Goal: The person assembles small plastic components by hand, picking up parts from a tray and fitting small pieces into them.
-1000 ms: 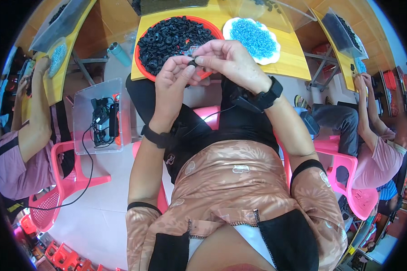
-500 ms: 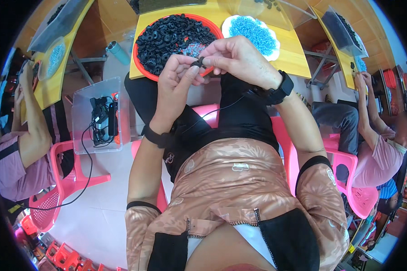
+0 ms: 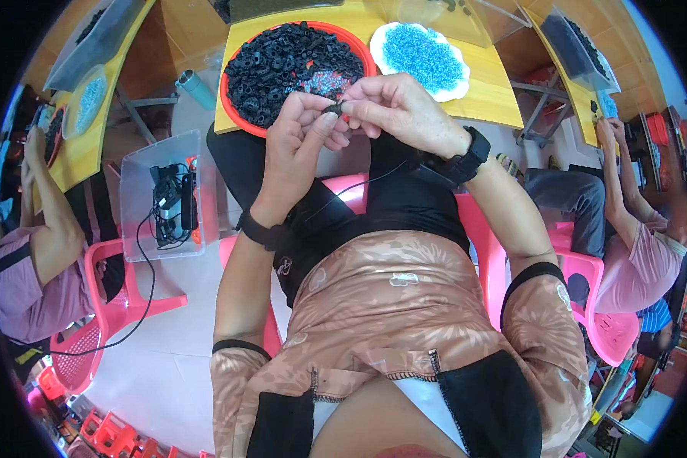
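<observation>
My left hand and my right hand meet fingertip to fingertip over the near rim of a red tray, pinching one small black ring part between them. The tray is heaped with several black ring parts, and a patch of small blue pieces lies among them. Behind my right hand, a white scalloped plate filled with blue beads rests on the yellow table. A black band wraps each of my wrists.
A clear plastic box with black cables stands on the floor at my left beside a pink chair. People sit at yellow tables on both sides. A teal bottle lies by the table leg.
Both hands have stayed at the tray's near rim, turning the small black part slightly between the fingertips; the view has shifted a little.
</observation>
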A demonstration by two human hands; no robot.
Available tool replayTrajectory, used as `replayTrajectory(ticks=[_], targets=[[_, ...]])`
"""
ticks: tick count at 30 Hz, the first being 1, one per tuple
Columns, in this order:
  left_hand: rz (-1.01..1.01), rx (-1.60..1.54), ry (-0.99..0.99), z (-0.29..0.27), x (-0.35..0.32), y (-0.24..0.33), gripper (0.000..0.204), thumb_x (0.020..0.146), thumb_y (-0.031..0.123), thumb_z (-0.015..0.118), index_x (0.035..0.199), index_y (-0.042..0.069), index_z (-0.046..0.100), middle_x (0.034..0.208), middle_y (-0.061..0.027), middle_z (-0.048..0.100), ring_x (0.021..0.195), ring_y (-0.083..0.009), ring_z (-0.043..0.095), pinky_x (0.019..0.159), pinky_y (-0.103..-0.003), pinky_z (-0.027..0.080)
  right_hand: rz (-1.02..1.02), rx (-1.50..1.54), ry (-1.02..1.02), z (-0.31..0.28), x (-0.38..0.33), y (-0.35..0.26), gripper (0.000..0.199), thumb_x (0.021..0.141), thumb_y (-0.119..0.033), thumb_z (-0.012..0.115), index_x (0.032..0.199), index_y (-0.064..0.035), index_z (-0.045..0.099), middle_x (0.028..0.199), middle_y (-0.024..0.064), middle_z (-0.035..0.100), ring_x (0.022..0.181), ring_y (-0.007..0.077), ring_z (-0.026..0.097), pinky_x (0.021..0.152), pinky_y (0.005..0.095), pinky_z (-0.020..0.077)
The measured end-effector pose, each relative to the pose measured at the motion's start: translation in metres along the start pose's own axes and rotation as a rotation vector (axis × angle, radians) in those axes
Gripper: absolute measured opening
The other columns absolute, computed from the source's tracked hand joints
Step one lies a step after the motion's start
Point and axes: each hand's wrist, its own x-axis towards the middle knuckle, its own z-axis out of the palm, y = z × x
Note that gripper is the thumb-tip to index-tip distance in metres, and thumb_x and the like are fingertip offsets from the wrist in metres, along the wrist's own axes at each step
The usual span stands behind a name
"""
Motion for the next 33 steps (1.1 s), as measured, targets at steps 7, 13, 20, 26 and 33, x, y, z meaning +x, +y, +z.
replayTrajectory(ticks=[7,13,20,26,33], targets=[[0.025,0.023,0.002,-0.001,-0.001,-0.002,0.010,0.095,0.008,0.051,0.101,0.000,0.049,0.082,-0.0068,0.064,0.070,-0.0095,0.061,0.062,-0.021,0.049,0.031,0.179,0.013,0.005,-0.003,-0.001,0.016,0.093,-0.013,0.055,0.094,0.0017,0.062,0.078,0.0031,0.065,0.061,0.0052,0.058,0.057,0.0178,0.0482],[0.017,0.011,-0.033,0.002,-0.002,-0.003,0.011,0.094,0.008,0.052,0.102,0.000,0.049,0.082,-0.0062,0.063,0.069,-0.0087,0.060,0.061,-0.021,0.048,0.061,0.250,-0.063,-0.003,-0.006,-0.003,0.016,0.094,-0.010,0.054,0.096,0.0042,0.061,0.079,0.0076,0.066,0.064,0.0105,0.065,0.060,0.0205,0.0527],[0.039,0.004,-0.007,0.004,-0.003,-0.003,0.010,0.095,0.007,0.051,0.100,0.000,0.049,0.081,-0.0062,0.063,0.069,-0.0086,0.060,0.061,-0.020,0.048,0.029,0.171,0.010,0.007,-0.006,-0.010,0.014,0.092,-0.007,0.051,0.085,0.0033,0.057,0.072,0.0071,0.066,0.059,0.0102,0.064,0.054,0.0203,0.0512],[0.033,0.001,0.078,0.004,-0.001,-0.012,0.010,0.094,0.007,0.052,0.100,0.001,0.048,0.082,-0.0066,0.063,0.070,-0.0091,0.061,0.062,-0.021,0.049,-0.077,-0.252,0.059,0.013,0.001,-0.017,0.013,0.091,-0.008,0.054,0.086,0.0042,0.056,0.067,0.0056,0.066,0.052,0.0070,0.059,0.048,0.0192,0.0457],[-0.038,-0.214,0.219,0.006,0.000,-0.011,0.011,0.092,0.008,0.056,0.100,0.002,0.052,0.087,-0.0054,0.065,0.077,-0.0085,0.061,0.067,-0.021,0.048,-0.408,-0.602,0.367,0.039,-0.006,0.001,0.019,0.079,-0.011,0.061,0.090,0.0039,0.058,0.063,0.0157,0.061,0.058,0.0314,0.063,0.052,0.0380,0.0503]])
